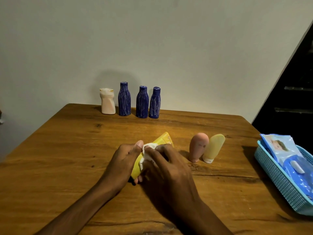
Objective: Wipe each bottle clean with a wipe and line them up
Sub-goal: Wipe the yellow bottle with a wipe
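Yellow bottle (162, 141) held tilted above table (67, 150) centre, gripped by left hand (122, 163), fingers curled round it. White wipe (149, 148) pressed on bottle by right hand (167, 168), fingers clamped on wipe. Bottle largely hidden by both hands. Cream bottle (107, 103) and three blue bottles (142, 102) lined at far edge. Pink tube (198, 146) and pale yellow tube (213, 148) stood touching, right of hands. Blue basket (277, 182) with wipes pack (284, 150) set at right edge.

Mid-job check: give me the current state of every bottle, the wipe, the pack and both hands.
yellow bottle: tilted, held off the table in both hands
wipe: crumpled, pressed against the yellow bottle
left hand: grips the yellow bottle
right hand: holds the wipe
cream bottle: upright in the back row
three blue bottles: upright, lined up beside it
pink tube: standing on its cap
pale yellow tube: cap down, leaning, beside the pink tube
wipes pack: lying in the blue basket
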